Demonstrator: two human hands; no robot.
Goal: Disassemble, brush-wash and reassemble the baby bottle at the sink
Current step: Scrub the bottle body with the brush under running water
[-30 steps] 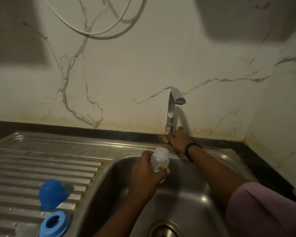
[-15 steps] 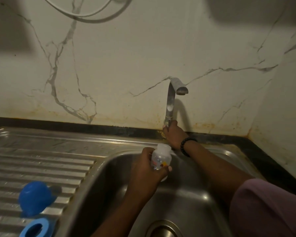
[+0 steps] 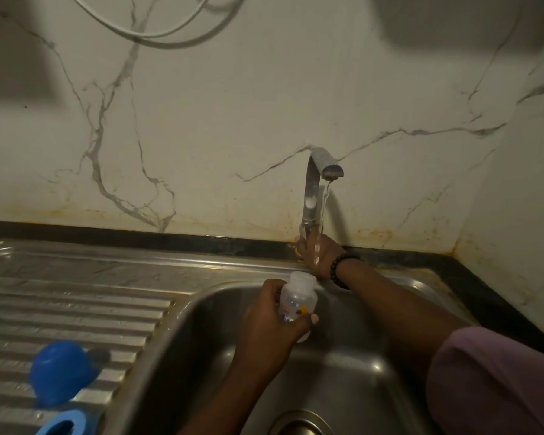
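Left of the tap (image 3: 311, 196) and lower, the left hand (image 3: 272, 321) gripped the open bottle (image 3: 297, 301) upright over the sink (image 3: 182, 324), mouth just short of the stream, while the right hand (image 3: 319, 255) curled round the tap's base

sink (image 3: 182, 315): brushed steel, dull sheen
tap (image 3: 311, 189): shiny metal
bottle (image 3: 297, 301): clear plastic
cap (image 3: 60, 372): smooth blue plastic
wall (image 3: 233, 105): glossy marble-look

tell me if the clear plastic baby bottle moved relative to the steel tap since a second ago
No. The clear plastic baby bottle stays just below-left of the steel tap base; only the camera shifted.
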